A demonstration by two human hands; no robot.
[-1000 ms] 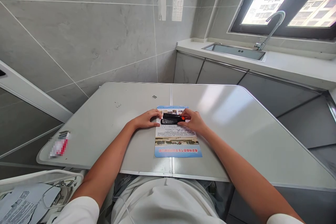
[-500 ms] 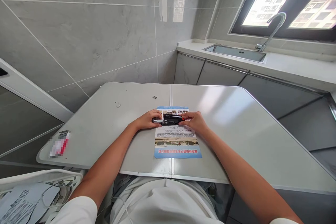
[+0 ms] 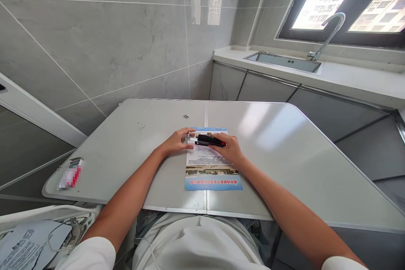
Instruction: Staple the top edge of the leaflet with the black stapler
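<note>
A black stapler (image 3: 207, 139) lies crosswise over the upper part of a printed leaflet (image 3: 213, 183) on the table. Its silver end points left, and a bit of red shows at its right end. My right hand (image 3: 228, 147) grips the right part of the stapler, fingers over the top and thumb along the near side. My left hand (image 3: 178, 141) is open at the silver end, with thumb and fingers spread on either side of it. Whether the left fingertips touch the metal I cannot tell. Beyond the hands lies a small strip of staples (image 3: 186, 116).
Loose staples (image 3: 141, 126) are scattered on the white folding table (image 3: 268, 168). A blurred red-and-white packet (image 3: 70, 175) lies at its left corner. Below on the left stands a white basket (image 3: 91, 213) with papers and cable. A counter with a sink (image 3: 284, 62) runs along the right.
The left fingers have come off the stapler's front end and spread apart. The stapler now looks closed up, and my right hand has moved further over its top.
</note>
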